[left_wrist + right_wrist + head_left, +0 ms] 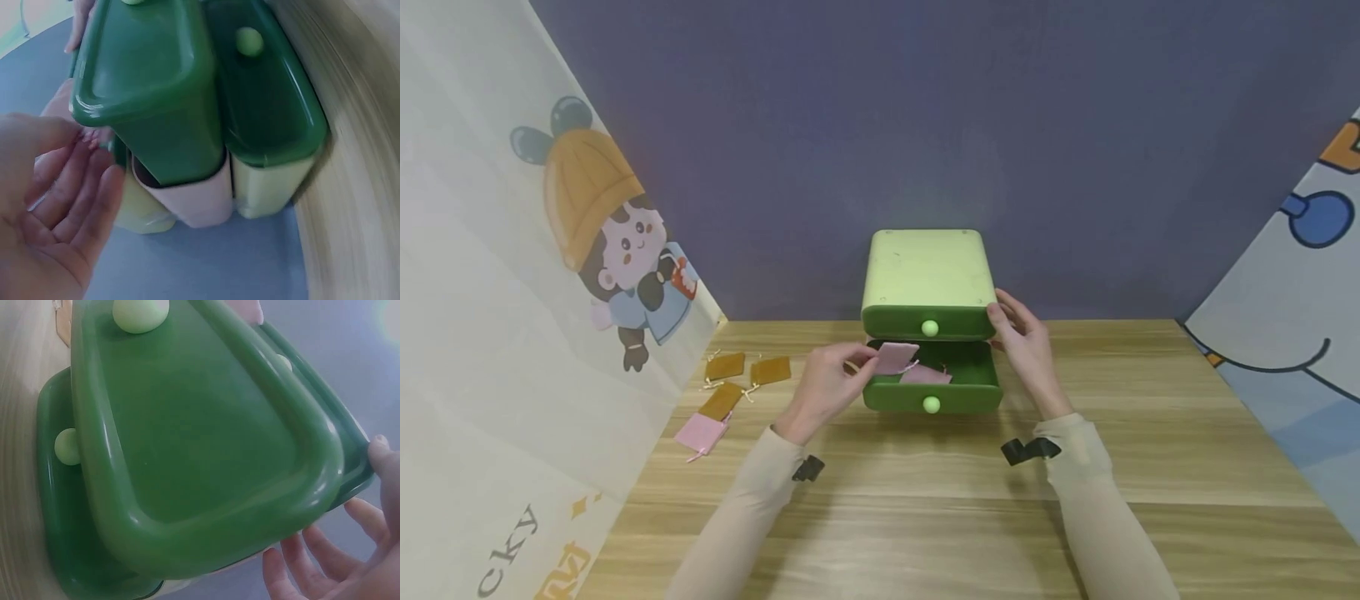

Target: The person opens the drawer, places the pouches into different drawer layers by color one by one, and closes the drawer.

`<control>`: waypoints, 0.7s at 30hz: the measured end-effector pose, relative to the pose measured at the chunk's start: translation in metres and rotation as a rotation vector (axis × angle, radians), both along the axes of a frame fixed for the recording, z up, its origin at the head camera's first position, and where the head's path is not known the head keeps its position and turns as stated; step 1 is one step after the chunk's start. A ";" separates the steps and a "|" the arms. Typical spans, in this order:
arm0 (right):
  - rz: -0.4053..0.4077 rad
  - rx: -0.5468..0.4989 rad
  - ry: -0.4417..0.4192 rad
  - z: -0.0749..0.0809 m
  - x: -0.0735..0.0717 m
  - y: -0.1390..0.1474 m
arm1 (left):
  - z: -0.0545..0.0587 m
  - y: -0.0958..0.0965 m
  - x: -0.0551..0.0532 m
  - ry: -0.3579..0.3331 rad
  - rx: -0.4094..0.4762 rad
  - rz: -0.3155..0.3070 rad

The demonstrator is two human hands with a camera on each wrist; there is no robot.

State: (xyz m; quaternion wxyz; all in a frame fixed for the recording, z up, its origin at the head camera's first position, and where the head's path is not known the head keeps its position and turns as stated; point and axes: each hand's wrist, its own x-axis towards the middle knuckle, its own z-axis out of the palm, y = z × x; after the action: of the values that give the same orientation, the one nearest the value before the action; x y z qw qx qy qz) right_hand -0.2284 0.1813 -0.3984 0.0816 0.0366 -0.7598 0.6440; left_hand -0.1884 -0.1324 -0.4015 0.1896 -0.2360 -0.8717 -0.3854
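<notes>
A small drawer cabinet [928, 267] with a pale green top and green drawer fronts stands against the back wall. Its middle drawer [931, 400] is pulled out. At that drawer's left side, my left hand [829, 382] pinches a pink drawstring pouch [897, 358] between thumb and fingers, over the drawer. Another pink pouch [927, 376] lies inside. My right hand [1028, 350] rests against the cabinet's right side, thumb at the top drawer's corner and fingers spread along the side. In the left wrist view the bottom drawer [269, 106] is closed, and the cabinet partly hides the pinched pouch.
On the wooden table [910, 517] at the left lie several mustard pouches [725, 365] and one pink pouch [702, 432]. A dark blue wall [790, 167] stands behind the cabinet. Printed cartoon panels [490, 292] flank the table.
</notes>
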 end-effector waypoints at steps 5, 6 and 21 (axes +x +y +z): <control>-0.004 -0.008 -0.005 0.000 0.000 -0.001 | 0.001 0.004 -0.004 -0.136 -0.051 0.007; -0.004 -0.009 -0.006 0.000 0.000 -0.001 | 0.001 0.005 -0.004 -0.144 -0.067 0.007; -0.001 -0.016 -0.006 -0.001 0.000 0.000 | 0.004 0.014 -0.009 -0.158 -0.166 0.003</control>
State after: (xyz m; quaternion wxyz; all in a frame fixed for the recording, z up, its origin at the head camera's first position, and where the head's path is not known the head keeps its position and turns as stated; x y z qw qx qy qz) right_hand -0.2281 0.1808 -0.3995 0.0799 0.0334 -0.7549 0.6501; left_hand -0.1971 -0.1183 -0.3978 0.1006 -0.2184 -0.9131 -0.3292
